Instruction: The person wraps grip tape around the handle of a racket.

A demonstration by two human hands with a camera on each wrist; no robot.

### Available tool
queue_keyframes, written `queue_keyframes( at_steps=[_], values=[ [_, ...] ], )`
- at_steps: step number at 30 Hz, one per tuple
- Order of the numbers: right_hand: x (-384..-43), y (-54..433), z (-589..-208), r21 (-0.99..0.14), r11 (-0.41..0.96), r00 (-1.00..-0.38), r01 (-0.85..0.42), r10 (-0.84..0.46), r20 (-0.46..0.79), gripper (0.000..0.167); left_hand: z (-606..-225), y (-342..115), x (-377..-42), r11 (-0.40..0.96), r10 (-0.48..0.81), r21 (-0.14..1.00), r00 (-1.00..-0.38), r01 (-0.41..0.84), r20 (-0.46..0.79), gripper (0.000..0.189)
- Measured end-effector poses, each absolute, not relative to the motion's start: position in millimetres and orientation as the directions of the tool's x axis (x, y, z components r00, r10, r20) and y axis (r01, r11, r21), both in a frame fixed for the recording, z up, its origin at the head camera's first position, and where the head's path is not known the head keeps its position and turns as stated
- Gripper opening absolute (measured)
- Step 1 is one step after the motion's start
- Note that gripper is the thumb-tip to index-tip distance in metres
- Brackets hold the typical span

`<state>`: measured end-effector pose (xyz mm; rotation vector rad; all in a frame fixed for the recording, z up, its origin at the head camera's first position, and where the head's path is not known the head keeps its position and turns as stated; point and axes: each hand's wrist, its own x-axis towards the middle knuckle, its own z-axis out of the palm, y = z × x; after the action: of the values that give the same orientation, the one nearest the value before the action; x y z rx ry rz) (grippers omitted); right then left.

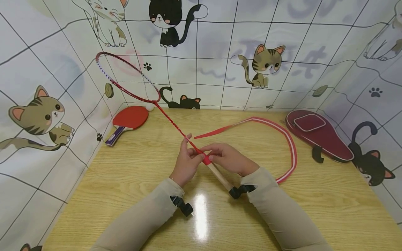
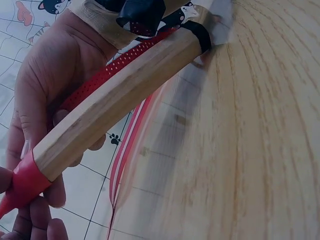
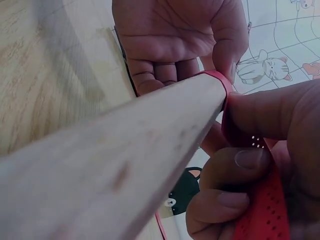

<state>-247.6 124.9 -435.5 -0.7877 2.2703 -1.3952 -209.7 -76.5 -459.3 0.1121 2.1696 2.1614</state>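
A badminton racket [image 1: 171, 120] slants across the table, its red head up at the far left and its bare wooden handle [image 1: 220, 176] toward me. Red grip tape [image 1: 206, 160] wraps the top of the handle. My left hand [image 1: 186, 162] holds the racket at this wrap, thumb against it. From the other side my right hand [image 1: 230, 158] pinches the tape. In the right wrist view, the perforated tape [image 3: 265, 210] runs through the right fingers. Its loose length [image 1: 293, 150], with a white stripe, curves over the table to a tapered end. A black band [image 2: 199, 36] circles the handle's butt end.
A red table tennis paddle [image 1: 132, 116] lies at the back left, a white ball [image 1: 149, 107] beside it. At the back right rests a maroon case [image 1: 333, 141] with a black strap [image 1: 317, 154]. Cat-printed sheeting [image 1: 216, 69] lines the table's back and sides.
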Motion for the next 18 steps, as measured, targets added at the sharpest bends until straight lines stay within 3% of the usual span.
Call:
queue_keyframes(
  at_steps=[18],
  values=[
    [-248.1,121.5,-437.7,-0.883,0.371,-0.791,-0.287,-0.611,0.0,0.041,-459.3,-75.7,-208.5,0.118,0.103,0.993,-0.995,-0.004,-0.016,0.08]
  ],
)
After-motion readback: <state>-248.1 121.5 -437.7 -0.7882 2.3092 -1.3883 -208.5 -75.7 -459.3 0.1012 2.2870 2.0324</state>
